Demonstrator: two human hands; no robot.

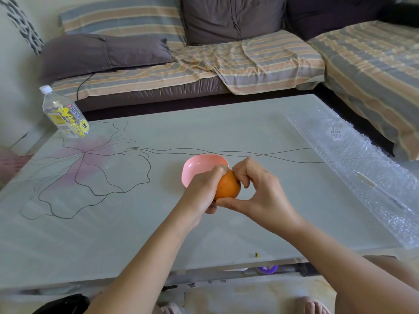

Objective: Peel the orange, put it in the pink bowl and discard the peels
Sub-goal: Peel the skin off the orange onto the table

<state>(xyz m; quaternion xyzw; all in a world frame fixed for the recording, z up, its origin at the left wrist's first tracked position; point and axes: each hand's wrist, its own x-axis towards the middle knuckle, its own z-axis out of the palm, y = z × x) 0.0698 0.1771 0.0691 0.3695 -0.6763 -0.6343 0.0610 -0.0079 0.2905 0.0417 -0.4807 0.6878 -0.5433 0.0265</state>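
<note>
Two-handed grip on the orange [227, 185]: left hand [201, 191] cupped round it, right hand [260, 189] pinching its top, beside the pink bowl [197, 164]. Yellow bottle [64, 114] label, unreadable blur.

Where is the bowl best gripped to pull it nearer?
Pinch the bowl by its left rim, from above: it sits upright and open, that thin edge exposed, while the left hand and the orange cover its near right side.
</note>
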